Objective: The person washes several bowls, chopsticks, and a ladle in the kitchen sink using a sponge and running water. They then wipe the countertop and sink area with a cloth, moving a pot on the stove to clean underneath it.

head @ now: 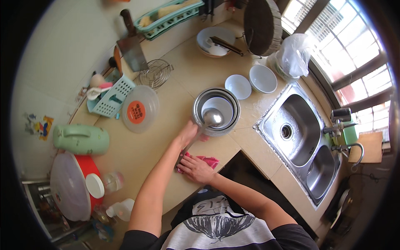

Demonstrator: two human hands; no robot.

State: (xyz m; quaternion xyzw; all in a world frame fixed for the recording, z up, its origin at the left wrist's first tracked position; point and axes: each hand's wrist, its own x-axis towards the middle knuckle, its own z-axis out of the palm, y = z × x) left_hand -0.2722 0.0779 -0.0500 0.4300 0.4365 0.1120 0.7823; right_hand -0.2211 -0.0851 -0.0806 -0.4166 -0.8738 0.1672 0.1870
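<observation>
My left hand (188, 133) is at the near left side of a stack of metal bowls (196, 107), its fingers gripping the outer wall. Inside the stack sits a white bowl (225, 107). A metal ladle (213, 117) rests with its head in that bowl, and its handle slants down to the left past my left wrist. My right hand (197, 168) lies palm down on a folded pink cloth (210, 161) on the tiled counter (175, 190), fingers pressed over it. Part of the cloth is hidden under the hand.
Two white bowls (238, 87) stand behind the stack. To the right is a double steel sink (300, 131). At left are a plastic lid (149, 103), a utensil basket (112, 97), a cleaver (132, 53), a green thermos jug (81, 142) and a red container (89, 165).
</observation>
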